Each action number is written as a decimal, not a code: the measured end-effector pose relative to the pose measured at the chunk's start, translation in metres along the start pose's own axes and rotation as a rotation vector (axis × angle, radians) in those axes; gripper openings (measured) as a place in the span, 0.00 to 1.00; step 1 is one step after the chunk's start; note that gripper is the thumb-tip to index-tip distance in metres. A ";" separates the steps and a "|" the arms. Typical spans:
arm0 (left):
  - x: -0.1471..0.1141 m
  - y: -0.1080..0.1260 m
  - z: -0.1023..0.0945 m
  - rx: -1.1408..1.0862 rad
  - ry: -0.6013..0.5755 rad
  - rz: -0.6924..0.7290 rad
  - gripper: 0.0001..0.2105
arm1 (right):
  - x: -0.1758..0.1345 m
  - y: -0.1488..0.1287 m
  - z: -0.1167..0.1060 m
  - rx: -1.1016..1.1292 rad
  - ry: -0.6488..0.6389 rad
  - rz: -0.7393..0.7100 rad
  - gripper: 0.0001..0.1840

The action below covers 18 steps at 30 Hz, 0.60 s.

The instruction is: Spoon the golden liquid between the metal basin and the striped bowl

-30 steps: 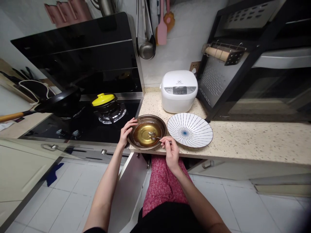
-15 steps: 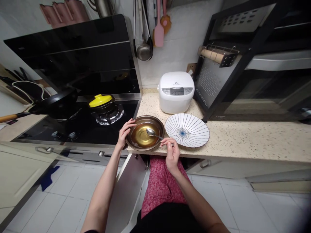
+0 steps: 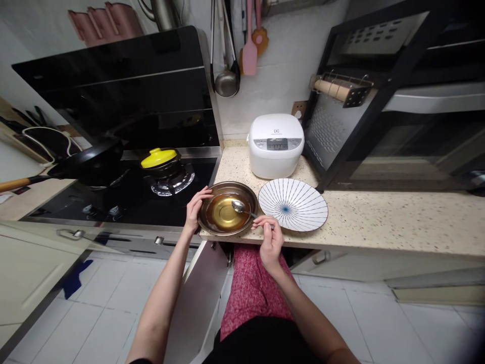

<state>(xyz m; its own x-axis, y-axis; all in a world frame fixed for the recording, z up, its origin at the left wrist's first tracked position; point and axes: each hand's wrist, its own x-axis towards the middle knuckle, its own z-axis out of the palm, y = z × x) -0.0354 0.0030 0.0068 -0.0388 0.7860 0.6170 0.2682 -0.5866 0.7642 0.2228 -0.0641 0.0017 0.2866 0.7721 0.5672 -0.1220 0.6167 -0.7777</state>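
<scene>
A round metal bowl [image 3: 248, 194] stands at the counter's front edge beside the stove, with amber liquid [image 3: 227, 212] in it. My left hand [image 3: 196, 208] holds the bowl by its left rim, fingers over the edge and the thumb hidden. In my right hand [image 3: 271, 237], a metal spoon [image 3: 238, 206] is gripped by its handle, its head over the right half of the liquid. Whether the spoon touches the liquid I cannot tell. Close to the bowl's right side lies a white plate [image 3: 303, 202] with dark radiating lines and a blue centre.
A white rice cooker [image 3: 276, 151] stands behind the plate. On the stove [image 3: 132, 202] are a small pot with a yellow lid [image 3: 157, 157] and a black wok [image 3: 93, 159]. A cabinet door [image 3: 202, 298] hangs open below the counter. A black rack [image 3: 322, 116] rises at right.
The whole view has shifted slightly. The spoon's head sits a touch farther right over the liquid; both hands keep their hold.
</scene>
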 end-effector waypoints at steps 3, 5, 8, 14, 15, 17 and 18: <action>0.000 0.001 0.001 0.000 0.010 0.010 0.23 | 0.000 -0.002 -0.001 -0.027 0.012 0.006 0.13; 0.000 0.003 0.001 0.012 0.011 0.010 0.22 | 0.000 -0.004 -0.001 -0.034 0.023 0.011 0.13; -0.001 0.006 0.002 0.035 0.012 0.007 0.22 | 0.001 -0.006 -0.002 -0.027 0.036 0.005 0.12; -0.004 0.008 0.006 0.053 0.038 0.021 0.25 | 0.003 -0.009 -0.005 -0.041 0.061 -0.005 0.13; -0.004 0.008 0.006 0.055 0.036 0.020 0.25 | 0.004 -0.009 -0.005 -0.042 0.066 -0.006 0.13; -0.004 0.007 0.006 0.047 0.025 0.014 0.24 | 0.006 -0.010 -0.008 -0.043 0.077 -0.010 0.13; -0.004 0.007 0.006 0.035 0.018 0.009 0.24 | 0.007 -0.011 -0.009 -0.045 0.083 -0.011 0.13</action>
<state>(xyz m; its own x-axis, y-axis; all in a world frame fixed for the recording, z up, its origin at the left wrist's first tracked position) -0.0277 -0.0029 0.0085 -0.0530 0.7769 0.6273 0.3026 -0.5862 0.7516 0.2346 -0.0665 0.0116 0.3655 0.7487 0.5531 -0.0759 0.6162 -0.7839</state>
